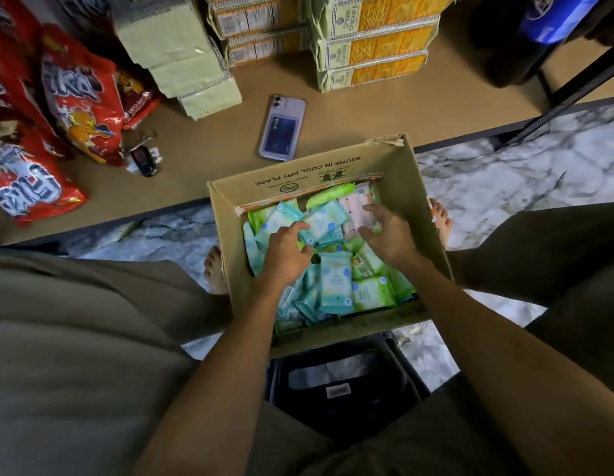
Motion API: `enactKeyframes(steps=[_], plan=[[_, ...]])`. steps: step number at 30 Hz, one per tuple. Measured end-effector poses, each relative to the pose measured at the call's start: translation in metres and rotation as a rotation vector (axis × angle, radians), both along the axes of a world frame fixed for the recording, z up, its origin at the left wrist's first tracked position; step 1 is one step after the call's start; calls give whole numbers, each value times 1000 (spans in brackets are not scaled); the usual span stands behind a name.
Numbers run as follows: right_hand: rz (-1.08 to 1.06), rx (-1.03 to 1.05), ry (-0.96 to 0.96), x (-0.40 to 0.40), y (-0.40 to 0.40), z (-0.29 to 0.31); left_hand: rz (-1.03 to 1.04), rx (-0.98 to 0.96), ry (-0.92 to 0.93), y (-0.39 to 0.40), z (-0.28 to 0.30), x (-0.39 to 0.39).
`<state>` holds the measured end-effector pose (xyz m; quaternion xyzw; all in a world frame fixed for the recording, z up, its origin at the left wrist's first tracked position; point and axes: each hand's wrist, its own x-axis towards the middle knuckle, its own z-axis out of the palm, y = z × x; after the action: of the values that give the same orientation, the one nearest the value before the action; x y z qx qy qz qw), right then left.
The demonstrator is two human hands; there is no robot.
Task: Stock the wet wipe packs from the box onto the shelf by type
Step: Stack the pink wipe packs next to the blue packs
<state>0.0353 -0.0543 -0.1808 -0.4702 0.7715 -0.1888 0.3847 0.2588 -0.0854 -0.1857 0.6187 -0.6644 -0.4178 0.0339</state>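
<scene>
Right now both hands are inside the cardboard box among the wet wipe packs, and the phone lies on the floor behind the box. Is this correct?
Not quite. The head view shows the phone lying on the brown shelf, not the floor. The rest holds: both hands are inside the cardboard box among the wet wipe packs.

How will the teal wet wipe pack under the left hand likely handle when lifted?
The teal pack looks like a soft film pouch, so it probably flexes rather than stays stiff. Its glossy wrap may be a bit slippery under the left hand. It is small and flat, so likely light and unlikely to roll.
</scene>
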Motion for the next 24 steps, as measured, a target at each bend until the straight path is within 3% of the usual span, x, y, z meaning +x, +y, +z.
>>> enactKeyframes(steps=[7,14,19,24], plan=[[-75,29,3,-3,-20,-32,45,1,-12,-15,-29,-25],[-63,144,91,-3,-38,-60,-31,-122,-64,-25,-48,-40],[-51,151,207,1,-44,-61,-34,-202,-140,-24,-53,-45],[-76,114,191,5,-50,-55,-19,-215,-169,-25,-51,-49]])
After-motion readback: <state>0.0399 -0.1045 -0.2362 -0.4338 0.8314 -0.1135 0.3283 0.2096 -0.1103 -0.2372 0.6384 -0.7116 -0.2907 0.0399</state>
